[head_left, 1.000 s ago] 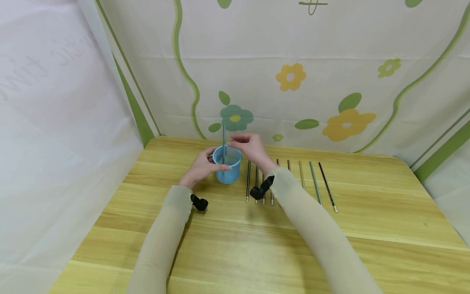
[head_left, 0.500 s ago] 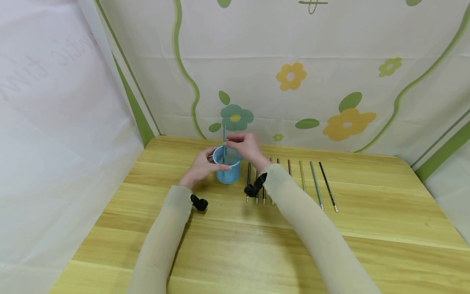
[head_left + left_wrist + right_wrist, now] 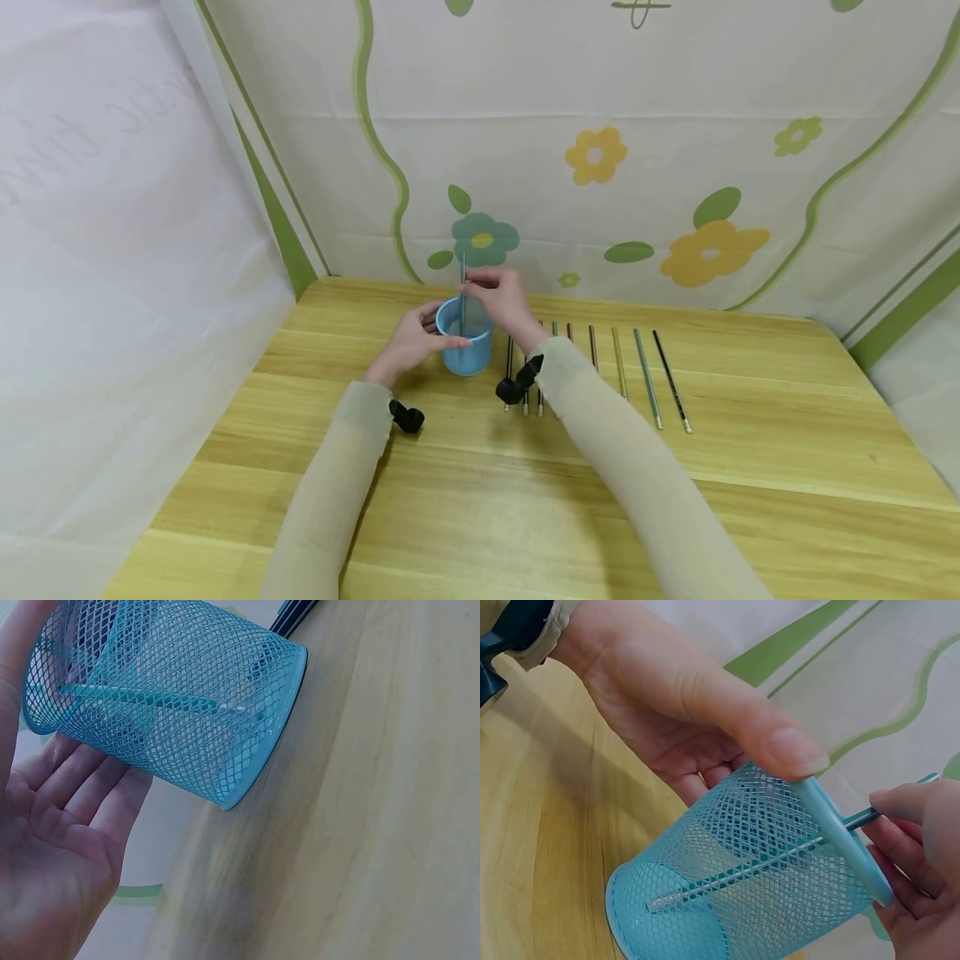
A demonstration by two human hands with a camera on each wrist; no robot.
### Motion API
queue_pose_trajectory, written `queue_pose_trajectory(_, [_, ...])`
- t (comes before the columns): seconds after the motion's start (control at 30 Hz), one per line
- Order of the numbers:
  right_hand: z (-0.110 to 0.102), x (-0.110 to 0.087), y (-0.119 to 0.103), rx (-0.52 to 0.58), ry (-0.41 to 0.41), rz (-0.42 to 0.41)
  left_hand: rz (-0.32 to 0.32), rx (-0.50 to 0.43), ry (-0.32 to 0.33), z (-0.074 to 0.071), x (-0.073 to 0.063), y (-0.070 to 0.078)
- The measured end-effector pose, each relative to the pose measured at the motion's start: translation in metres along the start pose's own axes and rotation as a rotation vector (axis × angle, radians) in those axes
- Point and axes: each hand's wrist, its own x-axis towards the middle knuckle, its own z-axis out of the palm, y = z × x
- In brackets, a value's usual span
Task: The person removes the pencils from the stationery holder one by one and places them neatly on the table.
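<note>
A light-blue mesh pencil cup stands upright on the table. My left hand holds it from the left, thumb over the near rim and fingers around the far side. Inside the cup stands a teal pencil, its silver eraser end down at the base, as the right wrist view shows through the mesh. Above the rim my right hand pinches this pencil between thumb and fingertips. In the left wrist view the left palm faces the mesh wall.
Right of the cup, several pencils lie in a row on the wooden table, among them a black one, a teal one and a yellow one. My right forearm covers part of the row. A flowered curtain hangs behind.
My right hand has moved left from beside the pencil and taken hold of it. The pencil has shifted slightly right inside the cup. My left hand stays put on the cup.
</note>
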Motion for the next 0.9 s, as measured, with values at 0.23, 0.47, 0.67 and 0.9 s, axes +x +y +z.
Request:
queue_pose_trajectory(0.23, [-0.005, -0.004, -0.006, 0.009, 0.017, 0.009, -0.031, 0.004, -0.001, -0.001, 0.0, 0.0])
queue_pose_trajectory(0.47, [-0.012, -0.006, -0.013, 0.072, 0.024, 0.001, -0.042, -0.003, -0.006, 0.0, -0.002, 0.004])
queue_pose_trajectory(0.67, [-0.015, -0.006, -0.016, 0.127, 0.027, 0.0, -0.014, 0.012, 0.014, -0.003, -0.001, -0.003])
queue_pose_trajectory(0.9, [-0.021, -0.008, -0.022, 0.216, 0.045, -0.019, 0.005, 0.004, 0.014, -0.004, -0.001, -0.006])
